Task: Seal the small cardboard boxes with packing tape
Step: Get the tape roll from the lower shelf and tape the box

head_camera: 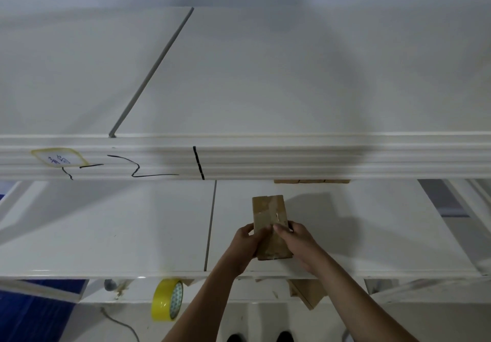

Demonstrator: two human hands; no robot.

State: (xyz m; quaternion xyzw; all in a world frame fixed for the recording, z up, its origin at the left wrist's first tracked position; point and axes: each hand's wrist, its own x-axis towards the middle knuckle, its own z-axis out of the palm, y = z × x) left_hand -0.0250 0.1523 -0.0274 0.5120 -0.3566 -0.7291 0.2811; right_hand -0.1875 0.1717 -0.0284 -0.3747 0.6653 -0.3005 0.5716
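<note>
White shelf (132, 235), black scribbles (143, 167) on its rail, perhaps marker.

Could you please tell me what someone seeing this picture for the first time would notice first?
First, the small brown cardboard box on the white shelf, gripped by the left hand and the right hand near the front edge. Next, the bright yellow roll of packing tape below that edge, to the left, then the black marker scribbles on the rail above.

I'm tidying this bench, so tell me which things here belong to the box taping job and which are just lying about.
For the job: small cardboard box, held by left hand and right hand; yellow tape roll.
Lying about: cardboard scraps, handwritten label, grey cable.
</note>
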